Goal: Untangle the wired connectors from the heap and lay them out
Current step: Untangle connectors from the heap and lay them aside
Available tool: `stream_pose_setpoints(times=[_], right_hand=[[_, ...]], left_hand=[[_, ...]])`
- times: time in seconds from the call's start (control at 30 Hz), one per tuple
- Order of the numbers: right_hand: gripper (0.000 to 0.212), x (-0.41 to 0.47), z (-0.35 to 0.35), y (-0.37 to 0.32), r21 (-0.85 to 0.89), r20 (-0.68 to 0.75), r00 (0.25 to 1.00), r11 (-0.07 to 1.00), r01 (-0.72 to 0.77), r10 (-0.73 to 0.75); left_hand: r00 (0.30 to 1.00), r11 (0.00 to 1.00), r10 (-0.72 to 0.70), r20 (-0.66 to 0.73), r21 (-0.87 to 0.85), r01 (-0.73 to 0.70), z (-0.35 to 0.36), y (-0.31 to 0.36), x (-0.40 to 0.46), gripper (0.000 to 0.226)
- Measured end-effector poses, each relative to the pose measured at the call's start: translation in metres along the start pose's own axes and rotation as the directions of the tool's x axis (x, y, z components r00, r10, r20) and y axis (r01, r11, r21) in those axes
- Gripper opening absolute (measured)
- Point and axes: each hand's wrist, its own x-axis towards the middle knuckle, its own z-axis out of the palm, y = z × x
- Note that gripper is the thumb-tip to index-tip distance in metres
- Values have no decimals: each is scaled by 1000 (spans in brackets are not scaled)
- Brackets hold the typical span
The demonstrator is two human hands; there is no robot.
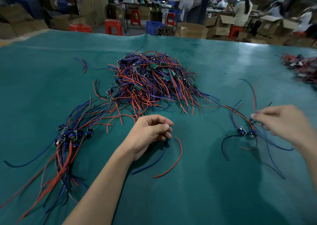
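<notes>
Right grip [281,122] on connector [253,121], heap [151,82] behind.

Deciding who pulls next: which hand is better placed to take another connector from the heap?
Left. The left hand sits just below the heap, holding at most one blue wire. The right hand is off to the side, pinching a connector by the small laid-out group.

Two bare forearms, no sleeves, left hand [151,132], right hand [283,122], ringless fingers

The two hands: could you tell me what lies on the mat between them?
Head view: only bare green mat between left hand and right hand; a loose red wire lies beside the left.
</notes>
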Motion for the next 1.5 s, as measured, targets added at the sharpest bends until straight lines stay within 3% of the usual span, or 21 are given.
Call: stream_pose_setpoints(times=[0.13,0.27,0.37,0.43,0.6,0.83,1.0,1.17,1.27,1.4,1.5], right_hand=[[33,3,18,-34,-196,55,988,968,155,-147],[12,0,53,-98,-97,146,906,905,413,-398],[21,5,91,-141,-23,207,837,853,521,-506],[30,10,115,-162,61,295,814,859,507,-501],[38,22,155,-178,34,377,828,899,436,-415],[23,22,144,-160,252,150,915,910,330,-374],[22,0,119,-136,584,183,931,797,156,-316],[24,-35,114,-108,714,272,898,698,52,-346],[25,-50,118,-102,737,373,827,676,10,-420],[16,-63,124,-110,728,566,622,682,-68,-542],[19,-69,125,-114,722,622,495,689,-61,-607]], left_hand=[[1000,1000,-10,-11,2,10,0,1,0,13],[1000,1000,-21,-18,-3,21,1,2,-1,13],[999,1000,-20,-25,-8,20,3,4,-1,14],[999,1000,-20,-28,-16,19,3,5,-2,15],[999,999,-25,-24,-20,25,3,5,-2,15],[999,999,-37,-27,-33,36,3,5,-2,15],[998,998,-46,-46,-53,44,3,5,-2,14],[995,992,-42,-95,-122,31,4,7,-1,25],[995,992,-33,-89,-123,21,5,7,-1,24],[997,992,-19,-81,-123,9,5,8,-1,21],[997,994,-13,-81,-108,4,5,7,-1,26]])
